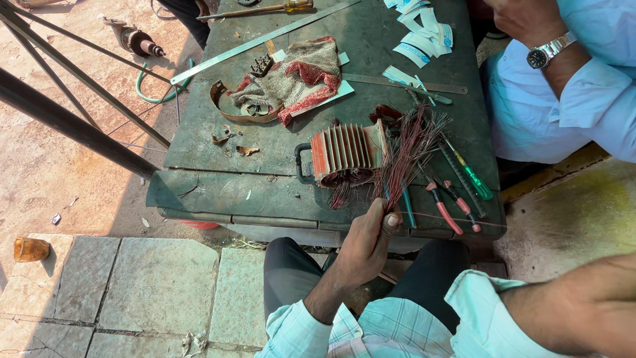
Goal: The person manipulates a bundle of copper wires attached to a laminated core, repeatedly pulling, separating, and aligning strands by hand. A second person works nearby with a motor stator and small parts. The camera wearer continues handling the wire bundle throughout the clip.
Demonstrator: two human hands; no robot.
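My left hand [366, 242] is closed around the ends of a bundle of reddish copper wires [407, 156], at the near edge of a green metal workbench [218, 149]. The wires fan out from a red finned motor stator [344, 154] lying on its side on the bench, just beyond the hand. Only the forearm of my right arm [583, 305] shows, at the lower right, and its hand is out of the picture.
Red-handled pliers [445, 209] and a green-handled screwdriver [476, 179] lie right of the wires. Farther back are a red-edged cloth [301, 76], a long steel ruler [265, 40] and white-and-blue paper slips [421, 33]. Another person's arm with a wristwatch [546, 53] is top right.
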